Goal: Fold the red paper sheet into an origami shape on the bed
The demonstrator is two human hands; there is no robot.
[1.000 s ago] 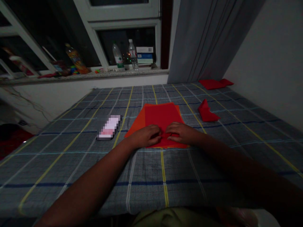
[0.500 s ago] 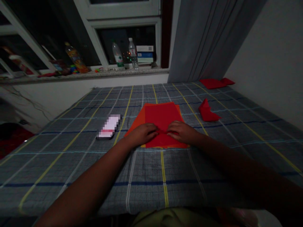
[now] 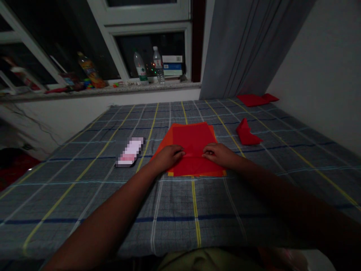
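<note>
Red paper (image 3: 193,141) pressed flat on bed (image 3: 180,210).
Left hand (image 3: 168,156) and right hand (image 3: 219,154) rest on sheet, fingers flat, grip apart; phone (image 3: 130,152) lies left.

Bedroom in a home, dimly lit. Shown by: bed (image 3: 84,195) covered with a grey plaid sheet, set against a plain white wall (image 3: 324,75); grey curtain (image 3: 245,45) drawn to one side of a white-framed window (image 3: 146,22); stone windowsill (image 3: 98,90) crowded with drink bottles (image 3: 140,67), stacked books (image 3: 172,67) and small clutter.
</note>
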